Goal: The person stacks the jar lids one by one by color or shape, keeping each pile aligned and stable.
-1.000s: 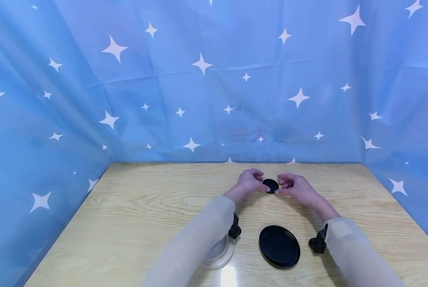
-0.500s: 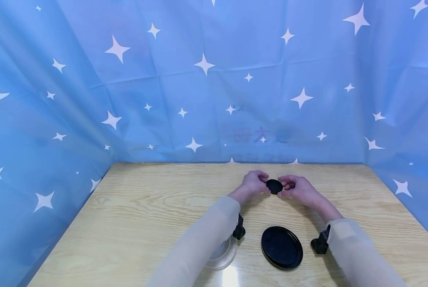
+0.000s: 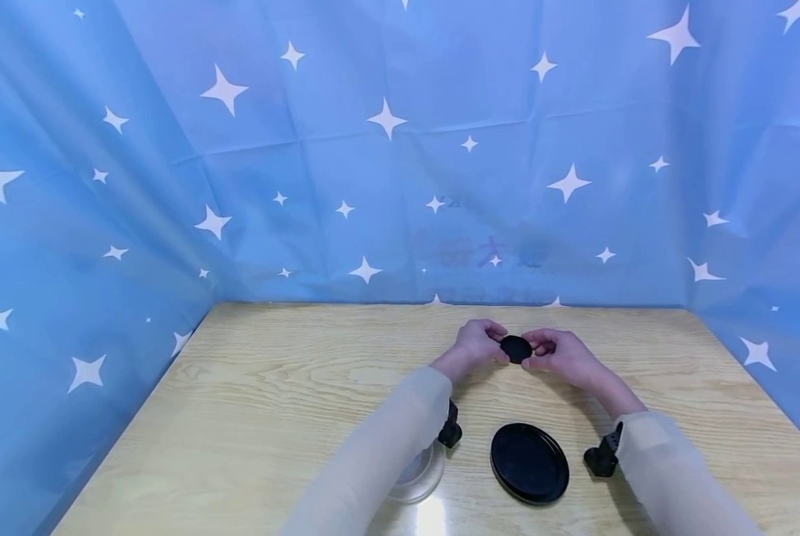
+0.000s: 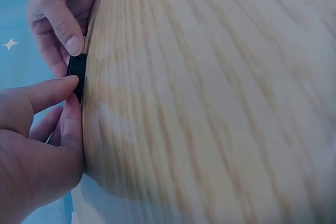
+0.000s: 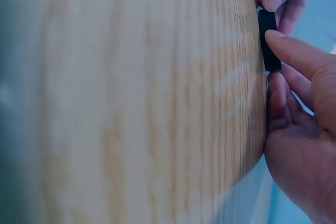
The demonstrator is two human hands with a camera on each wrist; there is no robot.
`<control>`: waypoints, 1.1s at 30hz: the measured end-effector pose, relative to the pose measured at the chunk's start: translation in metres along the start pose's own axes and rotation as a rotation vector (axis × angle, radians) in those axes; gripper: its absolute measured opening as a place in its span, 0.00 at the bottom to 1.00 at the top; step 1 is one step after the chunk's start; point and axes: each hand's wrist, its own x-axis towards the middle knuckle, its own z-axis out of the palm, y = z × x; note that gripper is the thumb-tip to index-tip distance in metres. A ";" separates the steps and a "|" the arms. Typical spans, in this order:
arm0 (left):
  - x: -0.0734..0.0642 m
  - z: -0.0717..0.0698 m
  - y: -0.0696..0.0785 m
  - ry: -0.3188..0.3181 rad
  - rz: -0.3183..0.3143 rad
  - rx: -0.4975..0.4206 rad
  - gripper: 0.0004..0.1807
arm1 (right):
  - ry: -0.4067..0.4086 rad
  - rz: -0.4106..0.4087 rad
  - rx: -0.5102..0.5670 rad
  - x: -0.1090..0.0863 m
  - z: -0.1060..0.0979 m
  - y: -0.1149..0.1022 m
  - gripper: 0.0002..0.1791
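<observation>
Near the far edge of the table, both hands hold a small black disc [image 3: 517, 349] with a thick edge, one from each side. My left hand [image 3: 475, 344] pinches its left side, the thumb lying on the near edge. From the right, my right hand [image 3: 564, 356] grips it with thumb and curled fingers. Seen in the left wrist view, the black disc [image 4: 77, 69] shows its edge low at the table surface, between the two thumbs. The right wrist view shows the same disc [image 5: 269, 40] edge-on, with the right thumb on it.
A larger round black dish [image 3: 529, 463] with a raised rim lies nearer, between the forearms. Beside it, a clear round piece [image 3: 421, 487] is partly hidden under the left sleeve [image 3: 373, 454]. A blue star-patterned curtain [image 3: 346, 164] stands behind the wooden table [image 3: 252, 402].
The whole head view has shifted slightly right. The left thumb has moved from over the disc's face to its near edge, and the right fingers have come closer to its side.
</observation>
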 end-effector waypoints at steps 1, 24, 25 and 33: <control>0.000 0.001 0.000 -0.001 0.001 0.004 0.24 | 0.001 0.001 0.000 -0.001 0.000 0.000 0.33; -0.002 0.001 0.006 -0.040 -0.002 0.033 0.22 | 0.038 -0.017 -0.007 -0.006 -0.002 -0.002 0.32; -0.002 0.000 0.006 -0.048 0.003 0.038 0.22 | 0.037 -0.014 -0.009 -0.007 -0.002 -0.002 0.32; -0.004 -0.004 0.004 -0.108 0.023 0.051 0.21 | 0.026 -0.020 -0.003 -0.014 -0.002 -0.003 0.33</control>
